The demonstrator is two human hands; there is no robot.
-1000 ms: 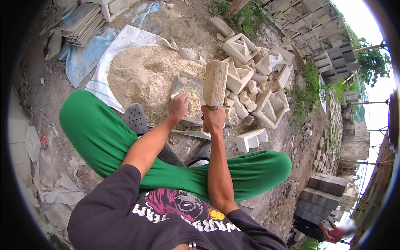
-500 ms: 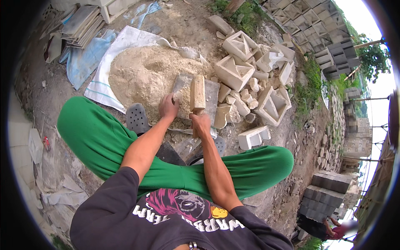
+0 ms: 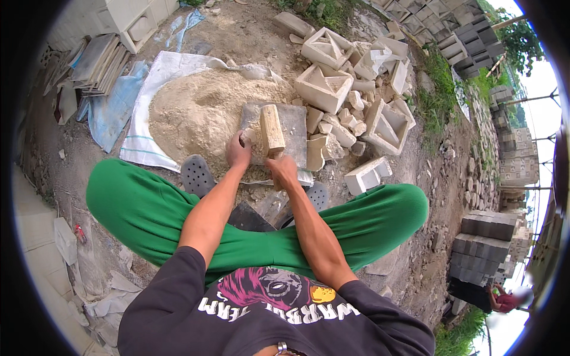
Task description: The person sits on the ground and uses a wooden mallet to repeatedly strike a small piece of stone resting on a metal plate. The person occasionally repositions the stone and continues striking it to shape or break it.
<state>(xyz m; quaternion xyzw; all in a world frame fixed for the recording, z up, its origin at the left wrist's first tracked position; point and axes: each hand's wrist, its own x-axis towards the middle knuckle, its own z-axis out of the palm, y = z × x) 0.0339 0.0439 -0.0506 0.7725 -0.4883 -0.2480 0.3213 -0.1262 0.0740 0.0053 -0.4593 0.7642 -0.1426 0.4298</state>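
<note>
A wooden mallet [image 3: 272,127] is in my right hand [image 3: 282,171], whose fingers are wrapped round its handle. The mallet's blocky head is over a flat grey slab [image 3: 295,113] strewn with crumbs. Just left of it, my left hand [image 3: 238,153] is closed on a small pale chunk [image 3: 249,136] at the slab's left edge. My fingers partly hide the chunk. Beyond and to the left of my left hand, a mound of pale crushed powder [image 3: 199,107] is heaped on a white woven sack [image 3: 139,139].
Broken hollow blocks and rubble [image 3: 335,136] are piled right of the slab. Stacked boards [image 3: 101,62] and a blue sheet [image 3: 113,113] lie at the far left. Grey blocks [image 3: 481,252] stand on the right, near another person [image 3: 504,299]. My grey clogs [image 3: 198,175] flank the slab's near side.
The mallet head has moved slightly left over the slab, nearer my left hand. My left hand stays on the chunk, slightly turned. The whole view has shifted a little.
</note>
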